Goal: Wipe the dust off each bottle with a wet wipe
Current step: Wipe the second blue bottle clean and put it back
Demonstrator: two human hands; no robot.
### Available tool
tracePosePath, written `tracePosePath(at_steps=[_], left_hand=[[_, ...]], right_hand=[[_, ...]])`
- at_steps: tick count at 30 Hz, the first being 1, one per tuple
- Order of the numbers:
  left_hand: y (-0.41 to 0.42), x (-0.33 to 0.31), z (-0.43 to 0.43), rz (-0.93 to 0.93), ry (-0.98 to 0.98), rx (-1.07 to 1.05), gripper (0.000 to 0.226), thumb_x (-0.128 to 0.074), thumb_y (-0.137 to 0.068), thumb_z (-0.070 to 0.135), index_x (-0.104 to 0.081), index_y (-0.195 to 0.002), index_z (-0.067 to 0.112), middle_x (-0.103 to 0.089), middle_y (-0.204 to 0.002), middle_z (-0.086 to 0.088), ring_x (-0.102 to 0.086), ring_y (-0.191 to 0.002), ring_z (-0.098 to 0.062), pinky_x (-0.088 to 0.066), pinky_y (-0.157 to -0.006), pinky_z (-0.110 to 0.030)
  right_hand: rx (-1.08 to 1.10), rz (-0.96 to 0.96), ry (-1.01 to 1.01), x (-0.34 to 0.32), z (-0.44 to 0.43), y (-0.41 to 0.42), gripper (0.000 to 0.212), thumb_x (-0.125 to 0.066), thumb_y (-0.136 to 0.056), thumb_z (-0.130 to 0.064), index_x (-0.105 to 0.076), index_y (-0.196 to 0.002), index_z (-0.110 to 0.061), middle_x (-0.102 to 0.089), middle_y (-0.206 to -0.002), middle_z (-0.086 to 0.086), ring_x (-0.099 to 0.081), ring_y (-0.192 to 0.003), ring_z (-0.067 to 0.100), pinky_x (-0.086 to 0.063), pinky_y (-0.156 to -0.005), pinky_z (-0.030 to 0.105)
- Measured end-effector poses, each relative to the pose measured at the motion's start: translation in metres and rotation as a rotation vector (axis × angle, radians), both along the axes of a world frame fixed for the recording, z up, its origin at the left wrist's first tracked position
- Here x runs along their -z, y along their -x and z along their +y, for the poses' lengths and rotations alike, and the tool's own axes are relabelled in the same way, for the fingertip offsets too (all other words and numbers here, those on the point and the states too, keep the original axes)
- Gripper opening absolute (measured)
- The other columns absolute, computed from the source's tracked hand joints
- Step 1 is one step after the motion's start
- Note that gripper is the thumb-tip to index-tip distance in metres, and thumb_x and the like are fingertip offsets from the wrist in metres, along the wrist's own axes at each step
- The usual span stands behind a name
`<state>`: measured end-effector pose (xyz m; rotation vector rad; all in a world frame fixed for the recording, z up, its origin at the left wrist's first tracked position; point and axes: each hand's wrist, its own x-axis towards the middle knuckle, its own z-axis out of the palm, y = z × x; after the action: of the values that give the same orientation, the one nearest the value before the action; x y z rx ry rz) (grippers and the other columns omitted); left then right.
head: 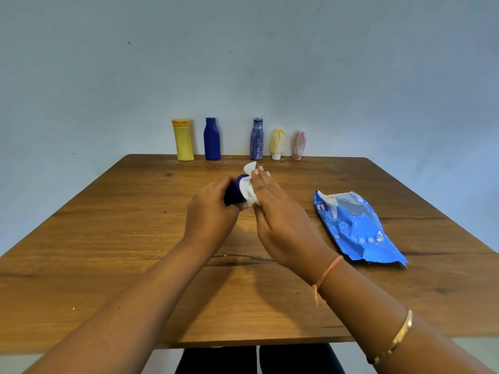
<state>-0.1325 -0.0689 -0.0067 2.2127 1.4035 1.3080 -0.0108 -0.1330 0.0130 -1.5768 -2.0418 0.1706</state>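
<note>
4 o'clock: thin orange thread (328, 271) was tied round the wrist of the right hand (280, 220), knotted tail hanging loose | 5 o'clock: slim gold bangle (399, 336) sat higher on that forearm | 6 o'clock: dark trousers (216, 359) showed

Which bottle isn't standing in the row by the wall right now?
The dark blue bottle held in the left hand, the right hand pressing a white wipe on it; the other five stand upright by the wall.
</note>
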Motion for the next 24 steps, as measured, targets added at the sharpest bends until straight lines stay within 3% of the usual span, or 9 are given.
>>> tracePosePath(at_steps=[4,7,12,16,20,24], left_hand=[[-0.003,0.002,-0.006,-0.038,0.001,0.021,0.005,-0.062,-0.088,0.016,-0.061,-0.090,0.020,-0.057,-0.073,0.014,-0.052,-0.064,-0.001,-0.040,-0.054,-0.009],[-0.004,0.003,-0.009,-0.050,-0.025,0.023,0.012,-0.061,-0.087,0.013,-0.066,-0.097,0.015,-0.063,-0.080,0.008,-0.055,-0.070,-0.009,-0.035,-0.054,-0.009],[-0.002,0.005,-0.004,-0.029,-0.035,-0.004,0.032,-0.073,-0.077,0.017,-0.066,-0.107,0.020,-0.062,-0.089,0.014,-0.055,-0.079,-0.006,-0.035,-0.059,-0.009],[0.000,0.006,0.000,0.006,-0.071,-0.006,0.026,-0.069,-0.083,0.016,-0.065,-0.108,0.016,-0.069,-0.093,0.001,-0.053,-0.076,-0.004,-0.034,-0.058,-0.009],[-0.003,0.006,-0.009,-0.068,0.013,0.023,0.004,-0.060,-0.088,0.017,-0.062,-0.092,0.017,-0.057,-0.075,0.011,-0.049,-0.063,0.003,-0.037,-0.053,-0.007],[-0.004,0.008,-0.012,-0.131,0.024,0.034,0.006,-0.056,-0.089,0.015,-0.060,-0.086,0.016,-0.056,-0.071,0.010,-0.050,-0.062,0.001,-0.038,-0.053,-0.011]], right_hand=[[-0.056,-0.142,-0.041,-0.001,-0.005,0.011,0.056,-0.029,-0.099,-0.015,0.000,-0.147,-0.013,0.005,-0.156,0.003,0.008,-0.143,0.010,0.006,-0.113,0.021],[-0.027,-0.118,-0.029,-0.008,0.004,0.007,0.055,-0.027,-0.100,-0.017,0.001,-0.147,-0.014,0.005,-0.157,0.002,0.007,-0.143,0.010,0.005,-0.112,0.021],[0.012,-0.091,-0.004,-0.003,0.004,0.000,0.055,-0.028,-0.100,-0.018,-0.001,-0.148,-0.014,0.001,-0.157,0.002,0.003,-0.143,0.011,0.000,-0.113,0.022],[-0.009,-0.195,-0.023,0.002,-0.005,0.006,0.056,-0.027,-0.099,-0.014,0.001,-0.147,-0.011,0.005,-0.156,0.006,0.007,-0.143,0.013,0.006,-0.113,0.023],[-0.053,-0.237,-0.039,0.000,-0.006,0.013,0.057,-0.028,-0.098,-0.016,0.000,-0.147,-0.010,0.007,-0.156,0.008,0.011,-0.143,0.014,0.009,-0.113,0.024],[-0.062,-0.161,-0.047,0.000,0.001,0.016,0.055,-0.028,-0.098,-0.016,-0.003,-0.147,-0.010,0.005,-0.156,0.006,0.008,-0.143,0.013,0.006,-0.115,0.024]])
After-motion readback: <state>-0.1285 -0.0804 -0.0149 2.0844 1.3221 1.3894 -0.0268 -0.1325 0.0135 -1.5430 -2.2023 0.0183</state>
